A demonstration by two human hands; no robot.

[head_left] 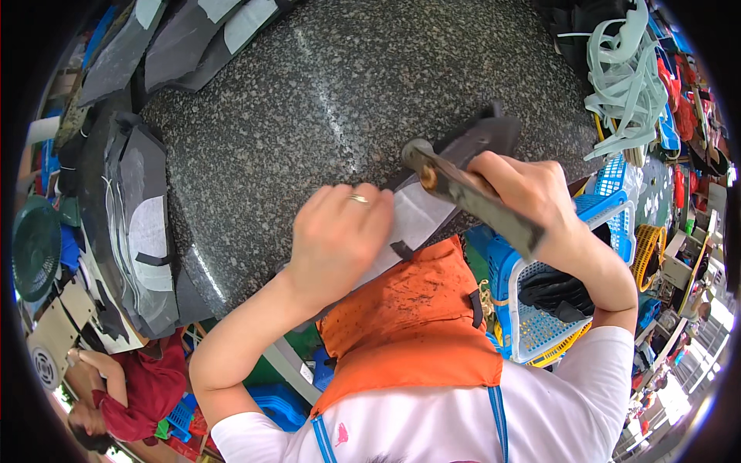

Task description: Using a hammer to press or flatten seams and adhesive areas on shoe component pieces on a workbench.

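Note:
My right hand (pixel 529 189) grips a hammer (pixel 482 197), its worn metal head tilted over the work and most of its handle hidden. Under the hammer lies a dark cut sheet piece (pixel 413 216) with a pale grey patch and a small black tab, at the near edge of the speckled stone worktop (pixel 347 92). My left hand (pixel 340 235), a ring on one finger, is curled over the piece's left part; its fingertips are hidden. The far end of the piece is slightly blurred.
Stacked dark cut pieces lie at the worktop's far left (pixel 185 46) and left edge (pixel 143 224). Pale translucent strips (pixel 625 85) hang at the far right. Blue and white baskets (pixel 556 339) stand at my right, one holding black pieces. Another person (pixel 150 386) sits at lower left.

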